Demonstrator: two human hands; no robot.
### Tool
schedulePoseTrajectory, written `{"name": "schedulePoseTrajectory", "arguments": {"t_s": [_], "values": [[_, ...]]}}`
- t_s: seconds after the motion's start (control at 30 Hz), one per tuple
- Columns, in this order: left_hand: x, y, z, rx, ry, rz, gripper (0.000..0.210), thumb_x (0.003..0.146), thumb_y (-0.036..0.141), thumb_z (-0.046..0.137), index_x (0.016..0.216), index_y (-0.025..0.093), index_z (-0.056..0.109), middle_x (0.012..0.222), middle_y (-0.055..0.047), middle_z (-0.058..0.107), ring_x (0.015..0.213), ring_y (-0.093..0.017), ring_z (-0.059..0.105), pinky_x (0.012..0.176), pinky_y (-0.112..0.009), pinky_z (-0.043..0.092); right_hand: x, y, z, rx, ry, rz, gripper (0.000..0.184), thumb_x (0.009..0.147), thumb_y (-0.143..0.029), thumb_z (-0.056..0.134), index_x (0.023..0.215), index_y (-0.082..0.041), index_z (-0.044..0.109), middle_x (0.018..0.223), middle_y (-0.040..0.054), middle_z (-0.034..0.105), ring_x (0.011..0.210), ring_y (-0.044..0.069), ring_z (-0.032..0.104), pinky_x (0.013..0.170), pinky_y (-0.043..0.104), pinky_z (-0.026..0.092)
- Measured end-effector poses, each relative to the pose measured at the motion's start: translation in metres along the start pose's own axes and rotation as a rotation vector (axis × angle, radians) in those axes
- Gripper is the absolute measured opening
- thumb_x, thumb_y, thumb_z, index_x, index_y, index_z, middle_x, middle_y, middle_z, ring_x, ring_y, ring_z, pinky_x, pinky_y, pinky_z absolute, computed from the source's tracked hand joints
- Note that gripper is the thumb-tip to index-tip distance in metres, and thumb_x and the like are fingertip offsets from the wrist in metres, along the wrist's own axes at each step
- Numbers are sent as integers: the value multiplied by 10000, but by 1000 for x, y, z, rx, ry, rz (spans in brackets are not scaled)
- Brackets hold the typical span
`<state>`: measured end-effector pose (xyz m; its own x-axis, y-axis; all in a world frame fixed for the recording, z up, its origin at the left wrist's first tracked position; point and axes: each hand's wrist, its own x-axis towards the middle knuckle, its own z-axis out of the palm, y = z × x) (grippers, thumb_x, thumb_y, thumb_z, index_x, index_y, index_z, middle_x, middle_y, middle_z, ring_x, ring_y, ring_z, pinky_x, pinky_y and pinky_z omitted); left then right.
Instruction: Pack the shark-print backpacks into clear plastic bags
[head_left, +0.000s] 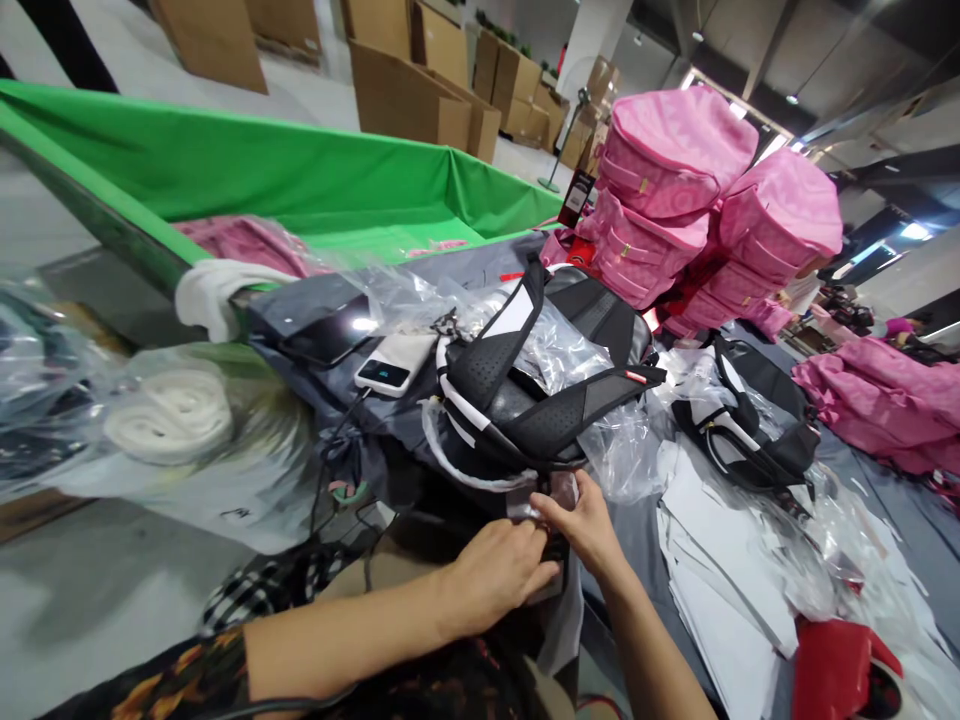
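A black backpack [517, 390] with grey and white straps lies on the dark cloth-covered table in front of me, clear plastic wrap [559, 350] bunched over its back panel. At its near edge my right hand [589, 525] has thumb and forefinger bent around a bit of clear plastic [562, 488]. My left hand [499, 575] is beside it, just below the backpack, fingers curled inward and closed. What the left fingers hold, if anything, is hidden. A white cord-like edge [469, 472] curves along the backpack's near side.
A white power bank [396, 363] and a dark phone [330, 333] lie left of the backpack. Pink backpacks [675, 190] are stacked behind. Another black backpack [750, 410], white sheets [724, 570] and a red item [844, 670] are at right. A green-lined bin [315, 180] stands at left.
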<state>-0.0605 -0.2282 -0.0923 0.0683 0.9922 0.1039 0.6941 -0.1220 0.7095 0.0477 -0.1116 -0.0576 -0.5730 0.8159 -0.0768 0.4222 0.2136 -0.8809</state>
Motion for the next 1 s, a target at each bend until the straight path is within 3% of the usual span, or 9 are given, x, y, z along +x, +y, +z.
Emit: {"name": "schedulePoseTrajectory", "arguments": {"t_s": [0.1, 0.17, 0.23, 0.3, 0.4, 0.5, 0.6, 0.77, 1.0], "values": [[-19, -13, -3, -448, 135, -259, 331, 938, 498, 524, 860, 191, 620, 742, -14, 657, 665, -167, 623, 659, -276, 479, 6, 1, -1, -38, -6, 16, 293, 673, -382, 696, 854, -167, 614, 759, 13, 609, 691, 171, 524, 640, 279, 453], [-25, -19, -7, -742, 278, -433, 388, 845, 573, 628, 846, 186, 605, 730, -5, 656, 669, -165, 625, 662, -275, 489, 9, 1, -3, -13, -38, 5, 306, 677, -343, 661, 918, -157, 634, 793, 21, 639, 725, 182, 551, 652, 280, 464], [-22, -18, -11, -1037, 364, -474, 478, 736, 573, 753, 954, 162, 647, 904, -61, 724, 842, -208, 675, 798, -314, 523, 11, 0, -5, 9, -57, 7, 349, 675, -329, 655, 973, -148, 641, 841, 32, 664, 758, 191, 572, 683, 290, 478], [-10, -12, -14, -1320, 331, -428, 540, 703, 537, 804, 1061, 149, 686, 1078, -113, 739, 1009, -246, 676, 939, -363, 505, 12, -1, -6, 25, -76, 19, 359, 671, -326, 656, 980, -143, 645, 868, 41, 678, 778, 198, 587, 714, 305, 487], [14, 1, -13, -1590, 349, -492, 471, 630, 423, 868, 996, 159, 735, 1058, -116, 759, 1013, -254, 688, 949, -375, 510, 12, -4, -6, 61, -97, 21, 376, 668, -324, 661, 997, -143, 654, 904, 52, 694, 814, 212, 608, 744, 320, 496], [31, 9, -6, -1694, 535, -660, 365, 522, 260, 884, 842, 163, 740, 919, -95, 777, 875, -243, 714, 820, -344, 550, 12, -5, -11, 79, -139, 22, 380, 701, -362, 682, 1013, -147, 665, 908, 55, 700, 816, 217, 620, 748, 326, 501], [36, 8, -2, -1682, 673, -656, 317, 497, 233, 863, 773, 163, 726, 866, -73, 773, 794, -225, 708, 734, -323, 549, 10, 0, -23, -6, -170, -20, 365, 792, -494, 665, 932, -159, 704, 875, 58, 699, 805, 220, 621, 740, 326, 495], [38, 1, -1, -1686, 752, -713, 286, 482, 188, 818, 744, 150, 708, 745, -46, 743, 670, -171, 672, 660, -287, 525, -1, 0, -35, -237, 119, -200, 387, 899, -534, 580, 848, -186, 741, 741, 46, 638, 682, 188, 573, 655, 299, 455], [48, -2, 4, -1720, 794, -758, 235, 483, 120, 776, 692, 165, 681, 676, -13, 723, 578, -140, 629, 582, -255, 509, -24, -28, -7, -676, 285, -405, 284, 994, -319, 474, 930, -234, 738, 808, 77, 633, 689, 191, 565, 635, 304, 396]]}}
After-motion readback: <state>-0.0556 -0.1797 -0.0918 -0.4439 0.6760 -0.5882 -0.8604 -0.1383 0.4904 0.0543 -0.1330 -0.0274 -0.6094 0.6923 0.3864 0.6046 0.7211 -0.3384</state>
